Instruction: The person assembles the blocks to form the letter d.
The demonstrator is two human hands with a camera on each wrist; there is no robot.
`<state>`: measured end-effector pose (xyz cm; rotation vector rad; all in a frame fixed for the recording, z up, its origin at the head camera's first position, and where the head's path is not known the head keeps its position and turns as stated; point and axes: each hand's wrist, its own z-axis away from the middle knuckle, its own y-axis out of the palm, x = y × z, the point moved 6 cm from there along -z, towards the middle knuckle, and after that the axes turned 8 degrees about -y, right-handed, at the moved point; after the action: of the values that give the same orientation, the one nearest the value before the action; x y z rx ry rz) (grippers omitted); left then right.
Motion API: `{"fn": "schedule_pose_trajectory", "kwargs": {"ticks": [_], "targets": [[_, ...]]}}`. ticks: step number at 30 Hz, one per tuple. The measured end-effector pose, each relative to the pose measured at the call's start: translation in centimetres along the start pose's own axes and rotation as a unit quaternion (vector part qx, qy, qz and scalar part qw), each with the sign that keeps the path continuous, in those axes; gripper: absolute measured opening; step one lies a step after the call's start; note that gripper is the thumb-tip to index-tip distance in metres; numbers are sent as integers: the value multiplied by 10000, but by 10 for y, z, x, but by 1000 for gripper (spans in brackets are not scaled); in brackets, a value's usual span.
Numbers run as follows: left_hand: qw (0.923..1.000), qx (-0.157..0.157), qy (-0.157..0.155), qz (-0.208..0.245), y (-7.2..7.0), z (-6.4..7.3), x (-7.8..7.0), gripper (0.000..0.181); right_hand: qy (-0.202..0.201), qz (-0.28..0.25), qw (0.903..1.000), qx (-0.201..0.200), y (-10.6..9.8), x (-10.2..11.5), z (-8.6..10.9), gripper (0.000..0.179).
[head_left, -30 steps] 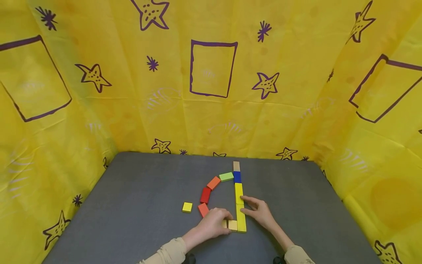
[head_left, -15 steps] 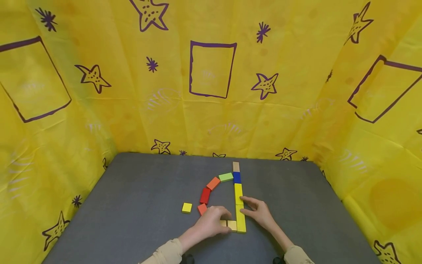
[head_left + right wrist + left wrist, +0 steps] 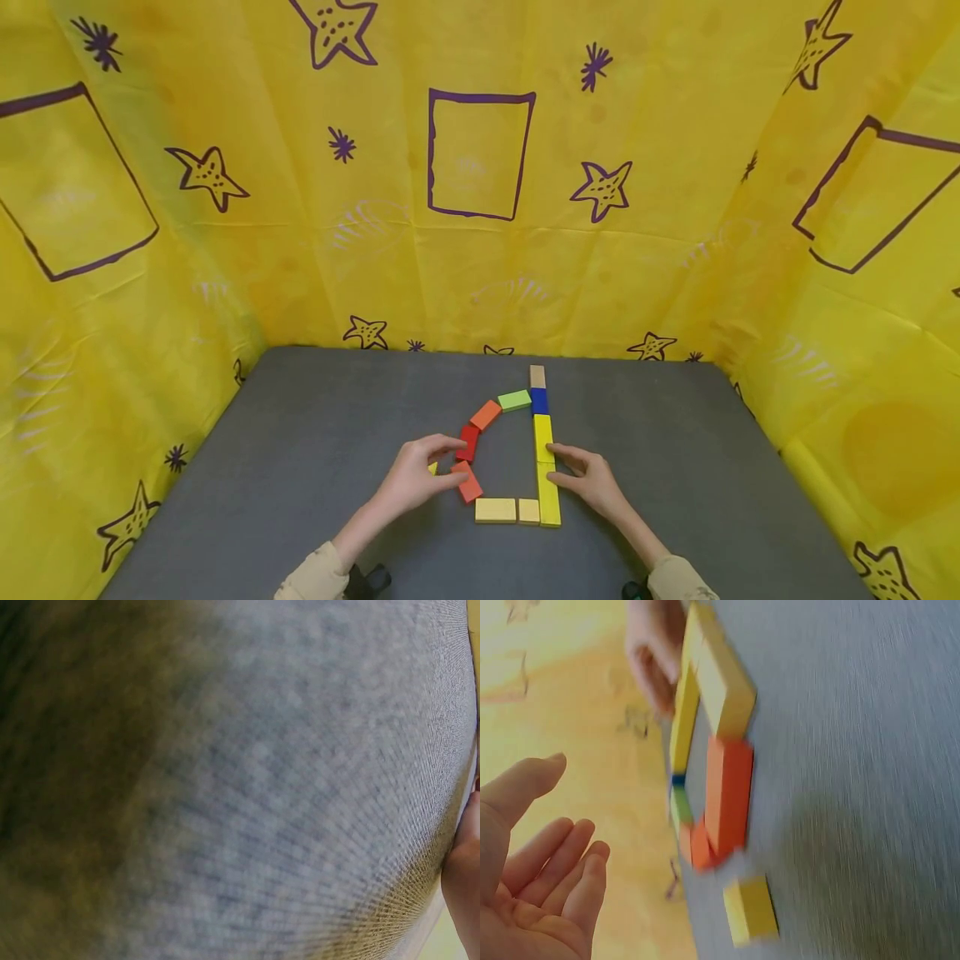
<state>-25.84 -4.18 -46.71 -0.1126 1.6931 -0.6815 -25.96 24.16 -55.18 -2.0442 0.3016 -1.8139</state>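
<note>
Wooden blocks form a closed D-like outline. My left hand (image 3: 411,477) hovers by its left side with thumb and fingers apart, holding nothing, near the red block (image 3: 469,435) and orange-red block (image 3: 468,483). That hand mostly hides a small yellow block (image 3: 432,468), which shows fully in the left wrist view. Fingertips of my right hand (image 3: 596,485) rest against the right side of the two long yellow blocks (image 3: 548,496). Pale wooden blocks (image 3: 496,511) make the bottom row. Blue (image 3: 540,402), tan (image 3: 537,377), green (image 3: 514,401) and orange (image 3: 486,415) blocks make up the top.
The blocks lie on a dark grey tabletop (image 3: 337,400). Yellow cloth (image 3: 480,275) with purple drawings hangs behind it and on both sides. The right wrist view shows mostly blurred grey surface and part of a hand (image 3: 465,877).
My left hand has let go of the pale bottom block and moved left and up, uncovering the bottom row. It now covers most of the small yellow block. The right hand stays in place.
</note>
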Motion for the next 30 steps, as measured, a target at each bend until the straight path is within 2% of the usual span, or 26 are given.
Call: {"fn": "schedule_pose_trajectory", "kwargs": {"ticks": [5, 10, 14, 18, 22, 30], "targets": [[9974, -229, -540, 419, -32, 4, 23, 44, 48, -27, 10000, -32, -1, 1, 1, 51], [9952, -214, -693, 663, -47, 5, 45, 45, 3, 106, 9999, -54, -2, 1, 0, 51], [9945, -177, -817, 632, -48, 4, 58, 45, -54, 149, 9998, -74, -1, 1, 0, 51], [9956, -59, -859, 381, -47, 1, 66, 47, -86, 95, 9999, -82, -1, 2, 0, 51], [9963, 144, -829, 148, -44, -1, 74, 47, -136, 93, 9998, -57, 0, 1, 2, 52], [9959, 517, -720, 167, -39, -1, 82, 47, -282, 136, 9995, -56, -1, 4, 1, 52]]}}
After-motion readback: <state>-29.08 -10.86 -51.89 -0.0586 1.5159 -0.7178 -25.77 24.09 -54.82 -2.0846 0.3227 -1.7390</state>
